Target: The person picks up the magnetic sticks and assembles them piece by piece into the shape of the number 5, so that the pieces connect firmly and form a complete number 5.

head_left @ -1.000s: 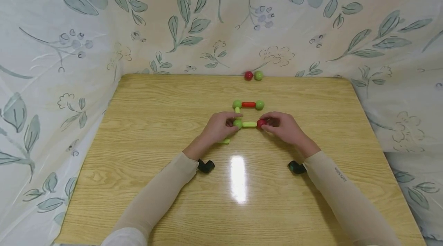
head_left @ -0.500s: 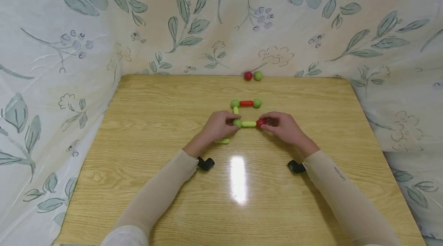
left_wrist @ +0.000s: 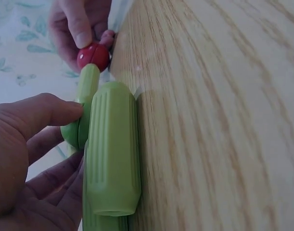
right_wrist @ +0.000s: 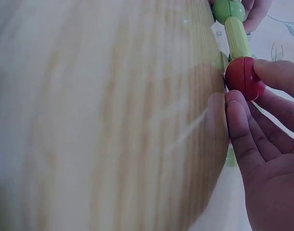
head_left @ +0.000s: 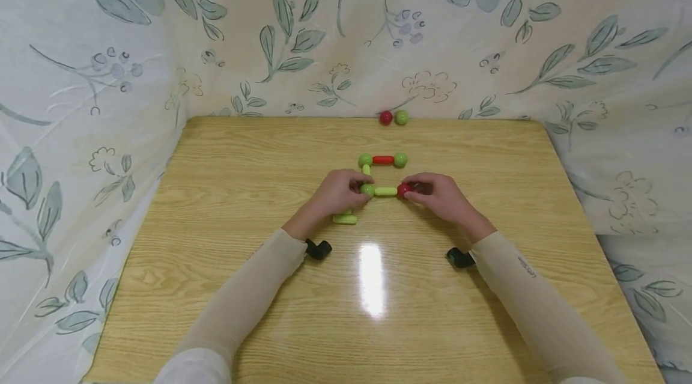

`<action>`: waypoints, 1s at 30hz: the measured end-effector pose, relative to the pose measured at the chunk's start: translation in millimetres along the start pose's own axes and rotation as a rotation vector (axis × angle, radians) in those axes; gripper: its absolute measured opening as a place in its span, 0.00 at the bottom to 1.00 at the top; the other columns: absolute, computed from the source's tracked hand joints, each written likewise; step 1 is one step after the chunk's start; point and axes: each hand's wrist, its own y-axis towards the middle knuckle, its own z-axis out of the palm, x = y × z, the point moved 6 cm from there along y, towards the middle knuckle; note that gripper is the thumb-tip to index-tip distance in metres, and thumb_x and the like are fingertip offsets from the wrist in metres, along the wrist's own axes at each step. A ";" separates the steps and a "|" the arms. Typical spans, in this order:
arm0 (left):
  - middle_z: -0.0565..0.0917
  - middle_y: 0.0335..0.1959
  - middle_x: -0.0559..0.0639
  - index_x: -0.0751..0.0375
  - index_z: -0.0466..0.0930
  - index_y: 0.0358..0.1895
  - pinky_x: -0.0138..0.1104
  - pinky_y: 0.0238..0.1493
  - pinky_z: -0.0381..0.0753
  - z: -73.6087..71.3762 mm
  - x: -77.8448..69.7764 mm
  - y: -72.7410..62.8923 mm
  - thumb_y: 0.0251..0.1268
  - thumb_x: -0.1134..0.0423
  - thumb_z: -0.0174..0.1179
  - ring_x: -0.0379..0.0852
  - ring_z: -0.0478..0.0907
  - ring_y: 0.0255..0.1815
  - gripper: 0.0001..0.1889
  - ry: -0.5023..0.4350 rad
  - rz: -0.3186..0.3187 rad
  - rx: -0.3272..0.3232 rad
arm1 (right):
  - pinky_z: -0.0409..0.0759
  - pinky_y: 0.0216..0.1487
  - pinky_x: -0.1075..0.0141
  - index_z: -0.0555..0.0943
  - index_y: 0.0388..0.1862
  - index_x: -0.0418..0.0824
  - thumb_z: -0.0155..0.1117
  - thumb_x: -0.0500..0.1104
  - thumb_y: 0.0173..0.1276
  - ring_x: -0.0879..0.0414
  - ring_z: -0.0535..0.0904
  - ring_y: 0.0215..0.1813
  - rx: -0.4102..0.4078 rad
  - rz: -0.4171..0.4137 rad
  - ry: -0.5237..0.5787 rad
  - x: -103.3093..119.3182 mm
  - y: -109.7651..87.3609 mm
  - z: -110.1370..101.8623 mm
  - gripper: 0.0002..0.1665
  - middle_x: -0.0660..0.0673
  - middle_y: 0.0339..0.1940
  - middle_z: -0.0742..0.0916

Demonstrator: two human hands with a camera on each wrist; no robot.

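My left hand (head_left: 342,193) pinches a green ball (head_left: 367,190) between thumb and fingers. A ribbed yellow-green stick (head_left: 386,192) runs from that ball to a red ball (head_left: 403,190), which my right hand (head_left: 440,196) pinches. From the left-held ball another yellow-green stick (head_left: 367,169), partly covered by the fingers, leads back to a second green ball (head_left: 365,160). There a red stick (head_left: 383,160) joins it to a third green ball (head_left: 400,159). In the left wrist view, loose light-green sticks (left_wrist: 113,149) lie beside my left hand, one partly hidden.
A loose red ball (head_left: 385,118) and green ball (head_left: 401,117) sit at the back edge of the wooden table (head_left: 243,161). Black devices (head_left: 319,250) show at both wrists. Leaf-patterned cloth (head_left: 303,29) hangs behind the table.
Both hands keep their pinch on the same balls. The far part with the red stick has shifted very slightly left. The head view has drifted a little.
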 end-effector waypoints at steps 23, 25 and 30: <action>0.87 0.43 0.46 0.54 0.90 0.62 0.35 0.42 0.81 -1.2 3.5 2.6 0.72 0.62 0.73 0.44 0.81 0.42 0.17 -0.013 -0.012 0.006 | 0.85 0.56 0.53 0.89 0.63 0.42 0.73 0.44 0.78 0.48 0.86 0.54 -0.016 0.041 0.076 -9.6 2.7 -0.1 0.18 0.44 0.55 0.90; 0.87 0.43 0.46 0.54 0.90 0.62 0.35 0.42 0.81 -1.2 4.3 2.7 0.73 0.62 0.73 0.44 0.81 0.42 0.17 -0.012 -0.012 0.003 | 0.84 0.58 0.51 0.89 0.63 0.42 0.73 0.44 0.78 0.48 0.86 0.54 -0.015 0.043 0.081 -10.5 3.2 0.2 0.18 0.44 0.56 0.90; 0.87 0.43 0.46 0.54 0.90 0.62 0.34 0.42 0.81 -0.7 4.5 2.5 0.73 0.62 0.73 0.44 0.81 0.42 0.17 -0.020 -0.005 -0.004 | 0.83 0.59 0.49 0.89 0.64 0.42 0.73 0.45 0.79 0.48 0.85 0.56 -0.017 0.047 0.088 -12.3 3.7 0.1 0.18 0.43 0.58 0.90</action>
